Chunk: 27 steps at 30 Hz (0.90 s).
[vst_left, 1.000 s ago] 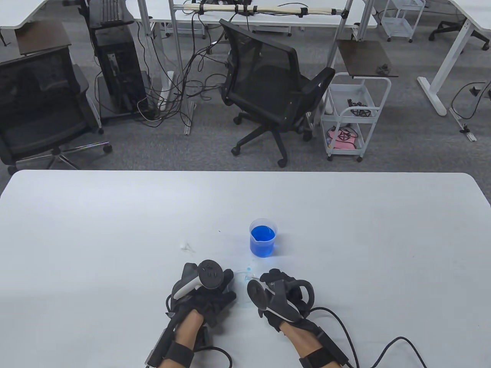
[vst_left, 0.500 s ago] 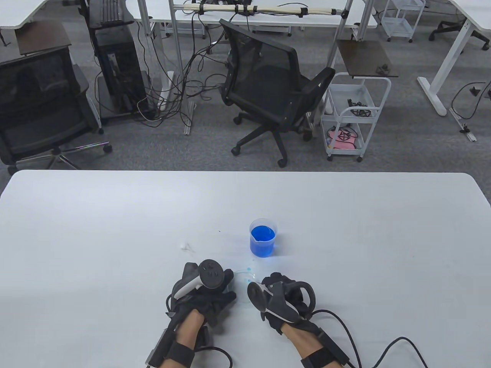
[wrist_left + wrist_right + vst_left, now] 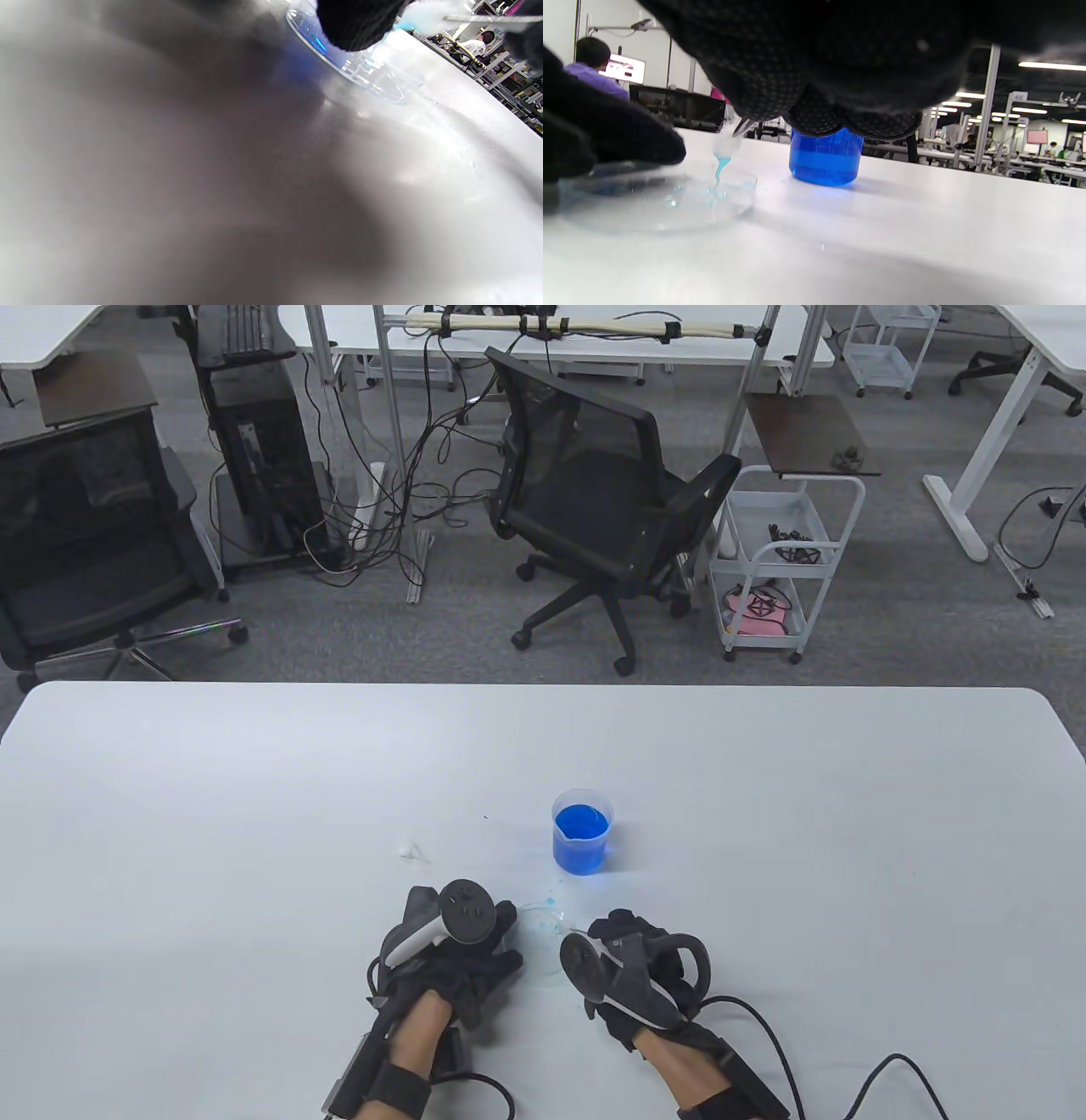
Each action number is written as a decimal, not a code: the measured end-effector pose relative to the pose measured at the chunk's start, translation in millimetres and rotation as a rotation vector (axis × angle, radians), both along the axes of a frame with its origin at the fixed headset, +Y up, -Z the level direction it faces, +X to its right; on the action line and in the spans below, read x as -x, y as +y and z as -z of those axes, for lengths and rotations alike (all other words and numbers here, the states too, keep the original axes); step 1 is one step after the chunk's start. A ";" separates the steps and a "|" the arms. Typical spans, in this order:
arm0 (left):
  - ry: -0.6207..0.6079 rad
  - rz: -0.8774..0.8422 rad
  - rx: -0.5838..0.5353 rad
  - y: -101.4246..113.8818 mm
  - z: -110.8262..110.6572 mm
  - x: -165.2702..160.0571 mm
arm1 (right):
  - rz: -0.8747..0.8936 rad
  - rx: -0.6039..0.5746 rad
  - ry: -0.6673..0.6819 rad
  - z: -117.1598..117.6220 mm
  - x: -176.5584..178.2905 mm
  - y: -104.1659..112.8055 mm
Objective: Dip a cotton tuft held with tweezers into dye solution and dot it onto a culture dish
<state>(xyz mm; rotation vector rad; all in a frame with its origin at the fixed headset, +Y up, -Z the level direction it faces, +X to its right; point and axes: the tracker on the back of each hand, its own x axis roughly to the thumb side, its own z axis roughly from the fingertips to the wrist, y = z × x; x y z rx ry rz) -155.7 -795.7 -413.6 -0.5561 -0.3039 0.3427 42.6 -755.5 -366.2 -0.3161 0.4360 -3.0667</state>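
Right wrist view hides the right hand (image 3: pixel 632 963) grip behind gloved knuckles; only the tweezers (image 3: pixel 742 126) tips show, clamped on the cotton tuft (image 3: pixel 723 154), its blue tail meeting the culture dish (image 3: pixel 657 203). The left hand (image 3: pixel 458 950) holds the dish rim with curled fingers. Beyond stands the dye beaker (image 3: pixel 826 159), its top hidden.
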 end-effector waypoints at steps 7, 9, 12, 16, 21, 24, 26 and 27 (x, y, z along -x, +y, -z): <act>-0.001 0.001 -0.001 0.2 0.8 0.0 | -0.054 0.021 0.006 1.3 6.8 -10.1; -0.001 -0.001 -0.001 0.2 1.0 0.2 | -0.038 0.008 0.001 0.9 4.8 -6.4; -0.002 0.000 -0.001 0.3 1.2 0.0 | 0.020 -0.034 -0.007 -1.3 0.3 5.7; -0.003 -0.001 -0.001 0.3 1.3 -0.3 | 0.078 -0.076 0.004 -6.3 -0.5 17.4; -0.003 -0.001 -0.001 0.1 0.9 -0.8 | 0.017 -0.036 0.022 -2.4 10.1 4.9; -0.003 -0.001 -0.001 0.0 0.8 -0.8 | -0.030 -0.002 0.025 2.7 14.7 -6.2; -0.003 -0.001 -0.001 0.0 0.8 -0.8 | -0.044 0.006 0.027 4.3 15.7 -10.1; -0.003 -0.001 -0.001 0.0 0.8 -0.8 | -0.050 0.008 0.028 4.8 16.1 -11.6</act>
